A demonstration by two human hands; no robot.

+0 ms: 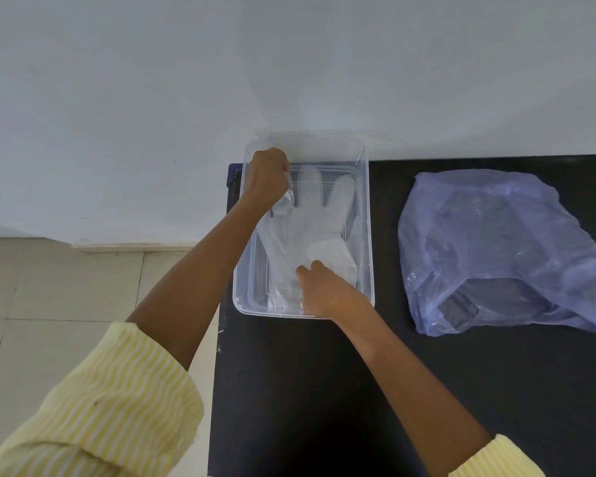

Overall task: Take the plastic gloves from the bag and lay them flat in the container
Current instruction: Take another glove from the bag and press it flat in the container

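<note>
Plastic glove (303, 222) is best smoothed flat in the container (370, 235), fingertip pinched by the left hand (267, 179), cuff pressed under the right hand (319, 290).

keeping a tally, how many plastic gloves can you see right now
1. One clear plastic glove lies spread in the container, left hand pinching a finger, right hand on its cuff. More may be hidden under it or inside the blue bag.
</note>
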